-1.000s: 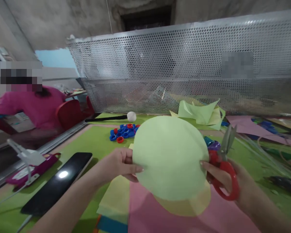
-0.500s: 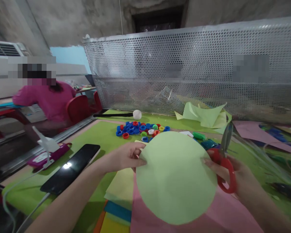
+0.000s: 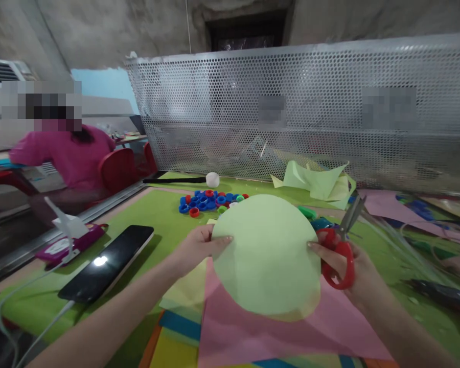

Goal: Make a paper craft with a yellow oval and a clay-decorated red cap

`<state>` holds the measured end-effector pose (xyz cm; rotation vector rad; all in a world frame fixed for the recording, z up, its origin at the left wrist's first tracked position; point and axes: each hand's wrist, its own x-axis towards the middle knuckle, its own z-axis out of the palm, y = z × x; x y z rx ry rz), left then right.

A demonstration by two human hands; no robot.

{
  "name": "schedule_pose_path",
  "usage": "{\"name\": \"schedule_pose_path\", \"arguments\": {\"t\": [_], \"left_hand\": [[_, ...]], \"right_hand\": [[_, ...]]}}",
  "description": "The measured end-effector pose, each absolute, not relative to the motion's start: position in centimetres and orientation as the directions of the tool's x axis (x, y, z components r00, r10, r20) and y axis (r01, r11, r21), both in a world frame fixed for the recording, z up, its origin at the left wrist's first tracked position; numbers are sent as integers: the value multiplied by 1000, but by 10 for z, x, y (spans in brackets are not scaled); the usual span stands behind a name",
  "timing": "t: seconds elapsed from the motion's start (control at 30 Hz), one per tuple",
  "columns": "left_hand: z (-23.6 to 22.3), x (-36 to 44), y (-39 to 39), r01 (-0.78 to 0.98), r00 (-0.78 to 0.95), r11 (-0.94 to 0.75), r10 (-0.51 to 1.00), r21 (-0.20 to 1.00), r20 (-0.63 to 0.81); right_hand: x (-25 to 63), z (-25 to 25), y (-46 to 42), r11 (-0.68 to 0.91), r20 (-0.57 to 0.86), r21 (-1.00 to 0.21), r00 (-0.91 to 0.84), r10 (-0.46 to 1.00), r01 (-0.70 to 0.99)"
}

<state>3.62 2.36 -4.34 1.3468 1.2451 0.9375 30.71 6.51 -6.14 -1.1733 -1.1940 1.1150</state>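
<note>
A pale green paper circle point(image 3: 266, 255) is held up in front of me above the table. My left hand point(image 3: 205, 243) pinches its left edge, thumb on the face turned to me. My right hand point(image 3: 339, 260) grips the right edge between thumb and fingers, and red-handled scissors point(image 3: 341, 248) hang on that same hand, blades apart and pointing up. Under the circle lies a pink paper sheet point(image 3: 233, 335), on top of stacked coloured sheets point(image 3: 180, 324). A thin yellowish rim shows at the circle's lower right edge.
Blue, red and green bottle caps point(image 3: 201, 200) lie behind the circle. A black phone point(image 3: 109, 263) with a cable and a purple power strip point(image 3: 71, 245) are at left. Crumpled green paper point(image 3: 314, 181) rests by the perforated metal screen point(image 3: 233, 117). A person in pink point(image 3: 69, 153) sits beyond.
The paper circle has risen slightly and tilted back, showing more pink sheet below. Both hands moved with it. The scissors' blades now look wider apart. The view shifted a little.
</note>
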Motion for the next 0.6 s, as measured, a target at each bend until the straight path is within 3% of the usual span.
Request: {"name": "schedule_pose_path", "arguments": {"t": [0.2, 0.37, 0.5, 0.6], "left_hand": [[-53, 30, 30, 174, -21, 22, 1000, 985, -18], [-53, 30, 32, 207, -58, -66, 995, 976, 79], [-56, 31, 32, 293, -16, -181, 981, 939, 194], [-55, 46, 27, 434, 150, -269, 963, 860, 225]], "right_hand": [[309, -59, 61, 11, 13, -1000, -74, 997, -26], [310, -62, 63, -2, 2, -998, -65, 998, -68], [320, -65, 75, 10, 2, -985, 48, 999, -171], [323, -70, 89, -26, -40, -976, 61, 997, -218]]}}
